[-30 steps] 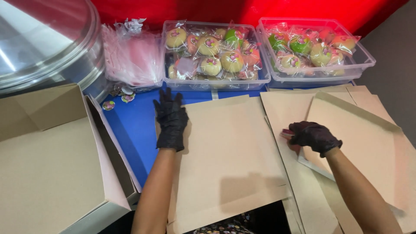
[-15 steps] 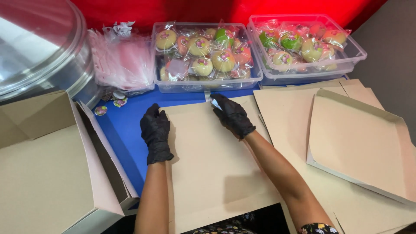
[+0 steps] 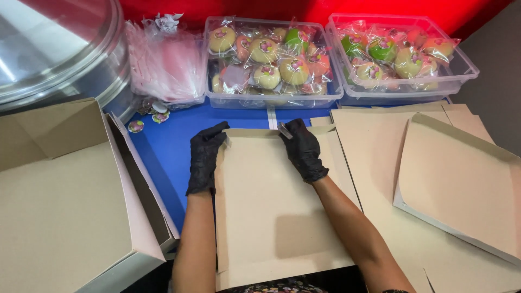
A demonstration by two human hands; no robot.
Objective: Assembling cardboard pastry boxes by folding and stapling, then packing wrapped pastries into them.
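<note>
- Item: flat cardboard box blank (image 3: 277, 211), tan, unfolded, lying on the blue table (image 3: 163, 157) directly in front of the person; its near edge hangs over the table's front.
- Left hand (image 3: 205, 157): black glove, fingers together and flat along the blank's left edge near the far corner, pressing rather than gripping.
- Right hand (image 3: 303, 149): black glove, fingers curled over the far edge of the blank, pinching a small flap there; whether the pinch is fully closed cannot be told.
- Risk, judged: the blank may slide toward the person, since its overhanging edge has no support and only the left hand pins it.
- Risk, judged: a fold at the far edge may crease crooked if the two hands pull unevenly, as they sit at different points along it.
- Risk, judged: the far edge lies near the clear tub of wrapped sweets (image 3: 271, 59); a lifted flap could nudge it.
- Condition of item: clean, unmarked, uniform matte brown; a faint score line runs along the left side.
- Adjacent stock: further cardboard blanks (image 3: 374, 157) to the right, touching or slightly under the item; a half-formed box (image 3: 461, 179) on top of them.
</note>
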